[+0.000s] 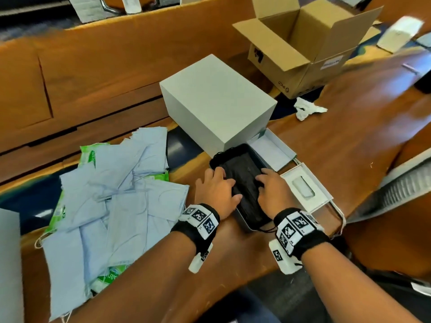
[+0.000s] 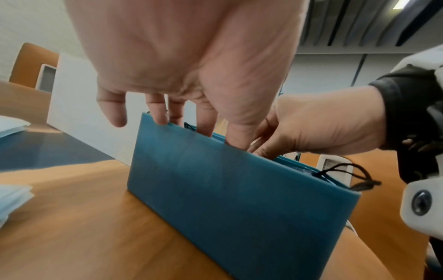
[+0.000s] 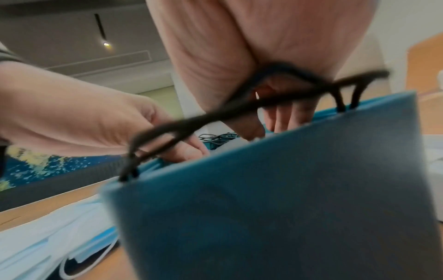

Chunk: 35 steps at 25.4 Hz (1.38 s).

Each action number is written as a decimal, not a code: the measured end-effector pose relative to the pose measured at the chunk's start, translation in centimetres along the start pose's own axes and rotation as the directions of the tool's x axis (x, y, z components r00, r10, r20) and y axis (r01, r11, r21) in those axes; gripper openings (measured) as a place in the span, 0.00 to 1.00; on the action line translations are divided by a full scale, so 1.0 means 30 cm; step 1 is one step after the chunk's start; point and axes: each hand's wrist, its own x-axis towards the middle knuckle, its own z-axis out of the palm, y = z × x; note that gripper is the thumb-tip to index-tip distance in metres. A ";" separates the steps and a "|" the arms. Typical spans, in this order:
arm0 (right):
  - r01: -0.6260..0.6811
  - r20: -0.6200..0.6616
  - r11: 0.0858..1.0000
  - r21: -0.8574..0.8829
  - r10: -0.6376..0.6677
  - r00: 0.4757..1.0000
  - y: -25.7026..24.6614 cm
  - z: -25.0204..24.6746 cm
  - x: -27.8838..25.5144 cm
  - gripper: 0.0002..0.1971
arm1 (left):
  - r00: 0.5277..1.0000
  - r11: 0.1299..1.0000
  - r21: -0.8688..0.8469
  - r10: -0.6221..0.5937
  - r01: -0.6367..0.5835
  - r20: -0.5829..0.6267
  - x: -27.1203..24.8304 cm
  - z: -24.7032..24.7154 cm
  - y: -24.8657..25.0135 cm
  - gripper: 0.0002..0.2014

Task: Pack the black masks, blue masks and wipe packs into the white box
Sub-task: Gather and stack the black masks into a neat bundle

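Black masks [image 1: 245, 180] lie stacked in the shallow box [image 1: 243, 223], long axis running from 11 to 5 o'clock. The left hand [image 1: 215, 192] and right hand [image 1: 271, 192] both press flat, fingers spread, gripping nothing. Blue masks [image 1: 121, 194] and green wipe packs [image 1: 89, 156] wait at 9 o'clock, nearer the left hand.

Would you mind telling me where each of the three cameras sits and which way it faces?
Head: worn above the table, looking forward and down at the left hand and right hand pressing black masks into the small box; both forearms show.
Left wrist: low beside the box, looking along the left hand's fingers at its rim.
Right wrist: low at the box's near end, behind a black ear loop.
Both wrist views share the box wall and both hands.
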 end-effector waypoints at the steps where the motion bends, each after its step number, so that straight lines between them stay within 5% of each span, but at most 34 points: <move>1: 0.024 -0.037 0.999 -0.029 -0.025 0.999 -0.003 -0.002 -0.013 0.17 | 1.000 0.999 0.033 0.012 -0.011 -0.029 0.001 -0.003 0.002 0.25; 3: 0.047 -0.037 0.997 -0.068 -0.050 0.998 -0.008 -0.008 -0.039 0.18 | 0.998 0.995 0.093 0.035 -0.030 -0.048 0.012 0.000 0.000 0.28; 7: 0.043 0.236 0.996 -0.074 -0.024 0.971 -0.019 0.007 -0.041 0.25 | 0.998 0.994 0.110 0.006 -0.014 0.069 0.034 0.021 -0.002 0.33; 11: 0.063 0.273 0.995 -0.075 -0.040 0.961 -0.016 -0.002 -0.014 0.23 | 0.996 0.994 0.107 -0.002 -0.008 0.095 0.031 0.019 -0.010 0.33; 13: 0.072 0.227 0.996 -0.053 -0.058 0.972 -0.010 -0.026 -0.009 0.20 | 1.000 0.997 0.071 -0.008 0.006 0.023 0.017 0.016 -0.013 0.32; 17: -0.040 -0.113 0.998 0.045 0.045 0.993 0.007 -0.086 0.014 0.15 | 0.984 0.993 -0.064 -0.105 0.096 -0.144 0.002 -0.001 -0.030 0.27; 19: -0.144 -0.003 0.988 -0.048 0.144 0.990 0.028 -0.098 0.039 0.16 | 0.989 0.969 -0.215 -0.139 0.125 -0.048 0.003 -0.004 -0.042 0.25; 22: -0.141 0.183 0.961 -0.240 0.187 0.965 0.041 -0.092 0.066 0.07 | 0.999 0.964 -0.266 -0.014 0.022 0.033 -0.007 0.000 -0.044 0.13; 27: -0.117 0.166 0.959 -0.257 0.163 0.973 0.035 -0.091 0.047 0.09 | 0.986 0.961 -0.277 0.061 -0.016 0.157 -0.041 -0.015 -0.067 0.13; 31: -0.074 0.156 0.960 -0.270 0.119 0.981 -0.004 -0.110 0.011 0.16 | 0.989 0.965 -0.258 0.079 -0.045 0.125 -0.089 -0.023 -0.109 0.15; 35: -0.023 0.161 0.965 -0.261 0.067 0.985 -0.066 -0.124 -0.004 0.10 | 0.996 0.955 -0.295 0.048 -0.026 0.070 -0.157 -0.070 -0.165 0.15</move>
